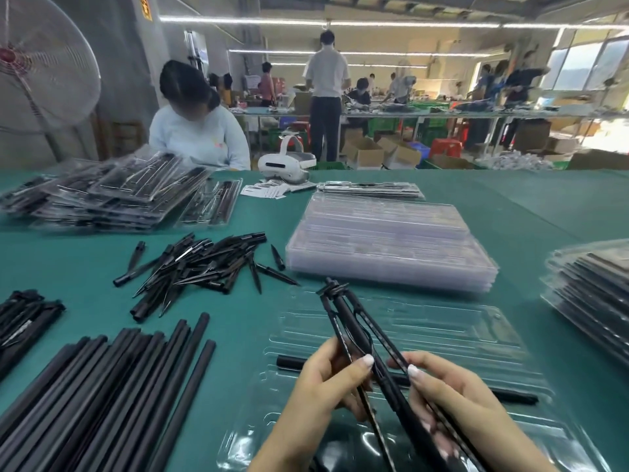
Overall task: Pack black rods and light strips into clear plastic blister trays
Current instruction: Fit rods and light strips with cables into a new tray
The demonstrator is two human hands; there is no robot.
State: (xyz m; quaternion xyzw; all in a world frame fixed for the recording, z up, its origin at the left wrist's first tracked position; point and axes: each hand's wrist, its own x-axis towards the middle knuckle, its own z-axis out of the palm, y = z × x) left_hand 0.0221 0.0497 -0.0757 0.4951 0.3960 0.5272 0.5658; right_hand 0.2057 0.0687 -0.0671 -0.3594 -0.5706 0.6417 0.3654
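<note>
Over the open clear blister tray at the near edge of the green table, your left hand and right hand both pinch a bundle of light strips, thumbs pressed on top, its far end tilted up and away from you. One black rod already lies across the tray under your hands (its right end pokes out past your right wrist). More loose black rods lie to your left, a heap of black spikes beyond them, and a stack of empty trays just behind the open one.
</note>
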